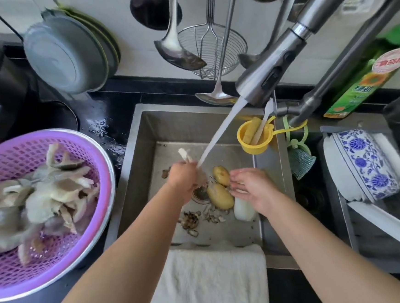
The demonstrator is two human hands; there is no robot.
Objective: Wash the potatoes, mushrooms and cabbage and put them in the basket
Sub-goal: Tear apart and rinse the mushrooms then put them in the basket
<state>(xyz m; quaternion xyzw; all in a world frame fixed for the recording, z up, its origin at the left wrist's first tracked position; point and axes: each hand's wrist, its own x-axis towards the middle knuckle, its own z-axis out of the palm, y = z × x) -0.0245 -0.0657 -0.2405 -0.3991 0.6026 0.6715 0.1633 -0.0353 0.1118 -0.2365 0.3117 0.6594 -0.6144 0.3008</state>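
Pale, soft mushroom (184, 155) pinched in the left hand (183, 176) under the running water (219, 135); likely fragile and slippery, best held at the stem. Right hand (249, 185), fingers relaxed and apart, rests by two firm, heavier potatoes (218, 190) in the sink (143, 141). Washed mushrooms fill the purple basket (24, 268). Green bottle (365, 76) label: Chinese characters, too blurred to read with confidence.

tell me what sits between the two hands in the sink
In the head view, two potatoes lie between the left hand and the right hand, beside the drain. The right hand touches the upper one.
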